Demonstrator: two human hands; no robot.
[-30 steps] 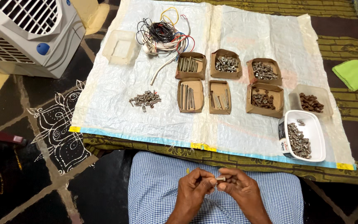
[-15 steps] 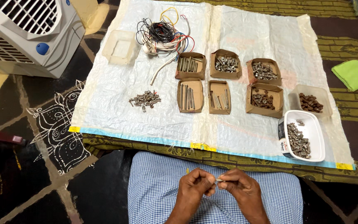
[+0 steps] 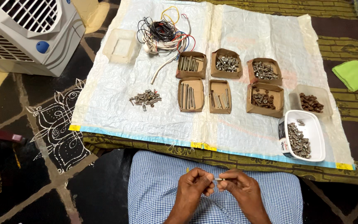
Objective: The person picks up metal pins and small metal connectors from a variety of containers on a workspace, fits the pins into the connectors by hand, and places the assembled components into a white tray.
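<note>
Both hands meet over the checked-cloth lap: the left hand [image 3: 193,184] and the right hand [image 3: 237,187] each pinch one end of a small metal fastener [image 3: 217,179] between fingertips. Beyond, on the white sheet [image 3: 117,112] spread on the floor, a loose heap of small metal pieces [image 3: 146,98] lies toward its near left edge. By the near right corner a white tub [image 3: 302,135] is still well filled, and the cardboard trays [image 3: 228,83] farther back hold sorted bolts and nuts, so plenty seems left.
</note>
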